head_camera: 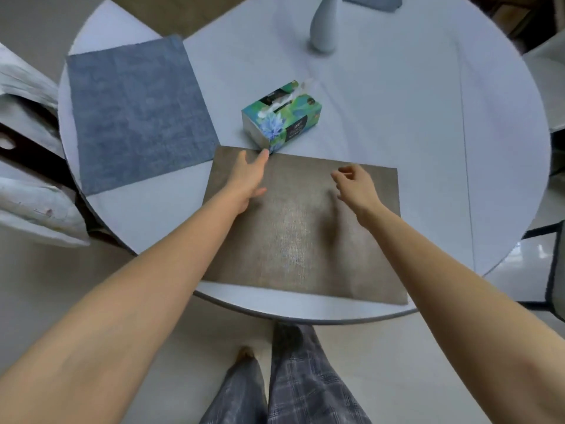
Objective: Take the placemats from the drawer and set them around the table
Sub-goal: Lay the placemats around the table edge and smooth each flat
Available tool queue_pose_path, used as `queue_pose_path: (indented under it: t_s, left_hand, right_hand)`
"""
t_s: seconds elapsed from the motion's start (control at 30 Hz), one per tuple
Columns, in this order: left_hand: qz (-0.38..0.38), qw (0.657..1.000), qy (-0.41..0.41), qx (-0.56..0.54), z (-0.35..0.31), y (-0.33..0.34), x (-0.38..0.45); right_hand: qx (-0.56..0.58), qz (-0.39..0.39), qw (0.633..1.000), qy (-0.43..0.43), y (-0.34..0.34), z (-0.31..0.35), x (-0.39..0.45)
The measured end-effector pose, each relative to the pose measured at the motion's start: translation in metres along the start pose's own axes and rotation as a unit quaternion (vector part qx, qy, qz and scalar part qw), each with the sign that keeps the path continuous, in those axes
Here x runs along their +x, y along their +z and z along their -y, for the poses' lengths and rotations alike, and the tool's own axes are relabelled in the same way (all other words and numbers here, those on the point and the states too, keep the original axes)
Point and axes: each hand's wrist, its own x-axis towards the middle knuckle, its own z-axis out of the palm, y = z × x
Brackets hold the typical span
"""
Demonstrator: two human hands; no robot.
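Note:
A brown woven placemat (305, 240) lies flat at the near edge of the round white table (412, 133). My left hand (249, 175) rests on its far left part, fingers apart, fingertips touching the base of a tissue box. My right hand (356, 186) hovers over the mat's far right part, fingers loosely curled, holding nothing. A blue-grey placemat (137, 114) lies on the table's left side. Another brown mat (171, 10) shows at the far left edge, and a blue-grey one (371, 0) at the far edge.
A green and blue tissue box (282, 116) stands just beyond the brown mat. A white vase (324, 26) stands near the table's far side. Chairs with pale cushions (33, 179) sit at the left, another chair (553, 264) at the right. My legs are below the table edge.

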Motion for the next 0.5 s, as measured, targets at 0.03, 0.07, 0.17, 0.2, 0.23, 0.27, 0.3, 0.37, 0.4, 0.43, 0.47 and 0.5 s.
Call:
queue_pose_path:
  t_s: [0.03,0.07,0.17,0.2,0.23,0.27,0.3,0.37,0.4,0.43,0.47,0.5]
  left_hand:
    - [-0.001,0.999,-0.014,-0.036,-0.007,0.004,0.008]
    - [-0.005,0.997,-0.029,-0.065,-0.013,0.008,0.017]
    - [-0.022,0.989,-0.079,-0.120,-0.031,0.021,0.048]
    - [-0.026,0.987,-0.092,-0.130,-0.037,0.025,0.058]
    - [-0.031,0.986,-0.097,-0.130,-0.041,0.029,0.068]
    - [-0.039,0.987,-0.097,-0.123,-0.044,0.033,0.077]
    - [-0.053,0.988,-0.096,-0.113,-0.047,0.038,0.085]
    - [-0.087,0.987,-0.092,-0.101,-0.050,0.047,0.098]
    - [-0.099,0.986,-0.088,-0.101,-0.051,0.053,0.103]
    - [-0.106,0.986,-0.082,-0.102,-0.052,0.058,0.108]
    - [-0.110,0.986,-0.073,-0.100,-0.053,0.064,0.113]
    - [-0.113,0.987,-0.061,-0.097,-0.056,0.069,0.118]
  right_hand:
    - [0.022,-0.004,1.000,0.010,0.004,0.010,0.022]
    - [0.036,-0.007,0.999,0.016,0.007,0.020,0.044]
    - [0.069,-0.009,0.997,0.025,0.013,0.048,0.104]
    - [0.073,-0.006,0.997,0.028,0.015,0.055,0.122]
    - [0.073,-0.001,0.997,0.031,0.017,0.060,0.139]
    - [0.072,0.008,0.997,0.036,0.020,0.063,0.154]
    - [0.068,0.022,0.997,0.043,0.023,0.065,0.167]
    - [0.083,0.053,0.994,0.050,0.029,0.064,0.184]
    - [0.101,0.060,0.992,0.048,0.032,0.064,0.189]
    - [0.120,0.057,0.990,0.044,0.033,0.065,0.193]
    - [0.140,0.050,0.988,0.041,0.033,0.066,0.198]
    - [0.159,0.042,0.986,0.042,0.031,0.066,0.203]
